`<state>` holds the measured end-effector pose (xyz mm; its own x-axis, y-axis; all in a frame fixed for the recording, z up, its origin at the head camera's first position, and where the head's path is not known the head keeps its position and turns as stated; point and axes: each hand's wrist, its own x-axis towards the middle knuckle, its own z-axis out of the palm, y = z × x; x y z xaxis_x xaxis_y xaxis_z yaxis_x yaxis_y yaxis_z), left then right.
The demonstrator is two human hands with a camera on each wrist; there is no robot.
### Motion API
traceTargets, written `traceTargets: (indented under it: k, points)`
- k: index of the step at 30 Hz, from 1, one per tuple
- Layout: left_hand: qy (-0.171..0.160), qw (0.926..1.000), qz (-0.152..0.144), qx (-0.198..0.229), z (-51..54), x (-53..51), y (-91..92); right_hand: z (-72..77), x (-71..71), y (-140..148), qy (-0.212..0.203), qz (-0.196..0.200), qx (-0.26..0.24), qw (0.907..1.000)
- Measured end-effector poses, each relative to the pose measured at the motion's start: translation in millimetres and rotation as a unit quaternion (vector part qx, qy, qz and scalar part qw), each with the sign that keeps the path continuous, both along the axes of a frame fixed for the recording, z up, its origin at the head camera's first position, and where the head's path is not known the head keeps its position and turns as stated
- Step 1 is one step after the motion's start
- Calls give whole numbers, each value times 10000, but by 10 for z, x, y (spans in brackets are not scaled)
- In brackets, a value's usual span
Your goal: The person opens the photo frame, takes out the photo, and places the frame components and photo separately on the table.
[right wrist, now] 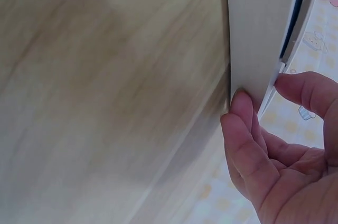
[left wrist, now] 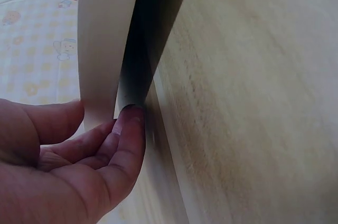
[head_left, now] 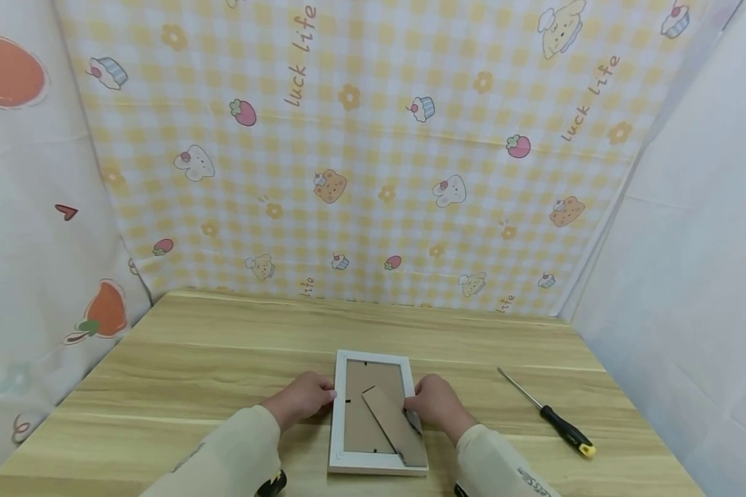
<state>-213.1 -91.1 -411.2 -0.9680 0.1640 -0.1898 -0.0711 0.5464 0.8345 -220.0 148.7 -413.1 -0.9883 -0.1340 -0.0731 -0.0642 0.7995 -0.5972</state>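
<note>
A white picture frame lies back side up on the wooden table, showing a brown backing board and a brown stand leg set slantwise across it. At its left edge my left hand grips the frame. The left wrist view shows the thumb on the side and curled fingers under the edge, where a dark gap separates frame and table. My right hand pinches the opposite edge; in the right wrist view its thumb is at the upper edge and its fingers are against the side.
To the right lies a screwdriver with a black and yellow handle, its tip pointing away to the left. A yellow checked cloth hangs behind the table. White cloths hang at the left and right sides.
</note>
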Motion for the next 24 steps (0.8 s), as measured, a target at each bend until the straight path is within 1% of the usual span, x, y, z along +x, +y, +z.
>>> traceTargets:
  k: [5,11,14,18,21,24]
  points:
    - [-94,9997,-101,-200,-35,-24,4,-30,-10,12,42,37,81,10000]
    - [-33,9993,-159,-348,-64,-35,14,-69,-9,21,12,63,166,9998]
    - [79,9988,-199,-430,-57,-27,25,-67,1,17,-26,22,131,9999]
    - [324,9975,-235,-578,-37,-10,34,-37,13,7,-18,1,89,10000]
    - [500,9951,-262,-814,-9,4,35,-10,23,-8,3,3,107,9999]
    - [579,9920,-348,-1071,36,19,34,13,33,-21,24,2,109,9999]
